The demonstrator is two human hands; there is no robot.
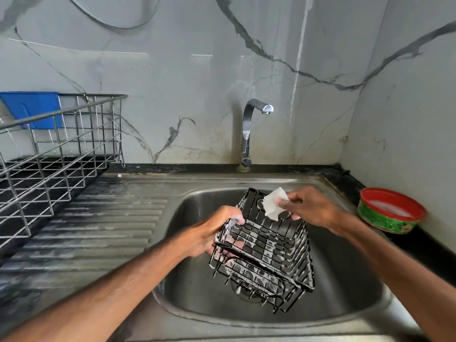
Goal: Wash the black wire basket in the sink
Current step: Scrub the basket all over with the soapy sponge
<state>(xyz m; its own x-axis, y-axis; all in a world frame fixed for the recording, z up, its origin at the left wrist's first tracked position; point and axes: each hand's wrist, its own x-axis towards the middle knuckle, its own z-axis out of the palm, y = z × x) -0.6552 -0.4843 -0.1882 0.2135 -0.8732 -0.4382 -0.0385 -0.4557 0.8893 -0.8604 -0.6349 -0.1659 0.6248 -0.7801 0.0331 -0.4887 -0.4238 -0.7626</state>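
Soapy, tilted black wire basket [265,245]

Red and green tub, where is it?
In the head view the tub sits on the black counter, right of the sink, near the right hand.

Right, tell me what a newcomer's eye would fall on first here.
The soapy black wire basket stands out first, held tilted over the steel sink at centre. The left hand grips its left edge and the right hand pinches a white pad at its far rim. Next come the red-rimmed green tub on the counter at right and the chrome dish rack on the left.
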